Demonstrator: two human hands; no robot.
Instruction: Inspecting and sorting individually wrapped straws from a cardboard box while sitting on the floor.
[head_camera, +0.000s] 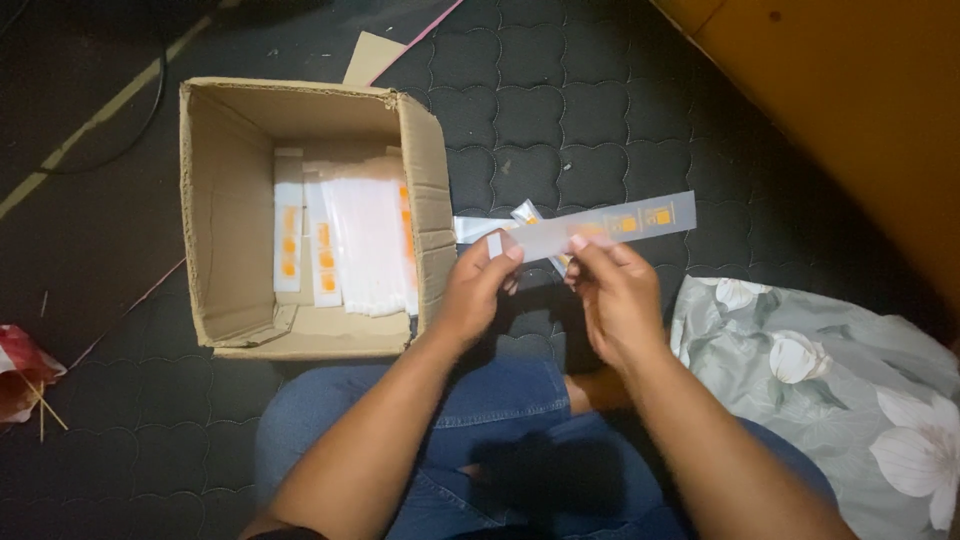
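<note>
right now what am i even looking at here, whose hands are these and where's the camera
There is no machine here: these are a person's two bare hands, seen from one camera worn on their head and looking down, so their jeans show at the bottom. They sit on a dark quilted mat. The left hand and the right hand together hold a long clear plastic strip with orange squares printed near one end, pinched in the fingers. To the left stands an open cardboard box with more such strips stacked inside. A flowered cloth lies at the right.
</note>
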